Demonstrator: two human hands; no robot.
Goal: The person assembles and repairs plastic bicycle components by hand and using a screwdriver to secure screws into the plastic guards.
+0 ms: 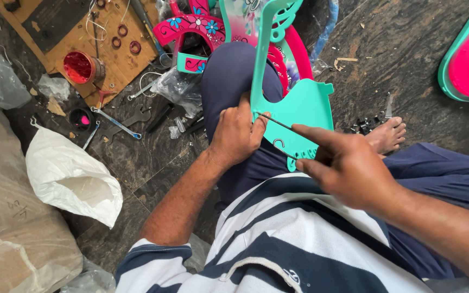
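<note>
The teal panel (pixel 299 111) stands on edge across the person's lap, its long neck rising toward the top of the view. The left hand (pixel 237 133) is closed on the panel's left edge, thumb pressed against the face, holding it steady. The right hand (pixel 343 168) pinches a thin metal rod (pixel 278 123) between forefinger and thumb; the rod lies slanted across the panel, its far tip at the left hand's thumb. Whether the tip has entered a hole I cannot tell.

Judged from this, the work is at an early stage: the panel bears no other hardware that shows, and the rod looks only partly placed. Much looks left to do: pink floral pieces (pixel 191 24) lie unjoined on the floor ahead, a pink-and-teal part (pixel 465 59) sits far right, and spanners (pixel 123 123), a red tin (pixel 80 66) and small dark fasteners (pixel 366 126) by the bare foot (pixel 387 134) lie nearby.
</note>
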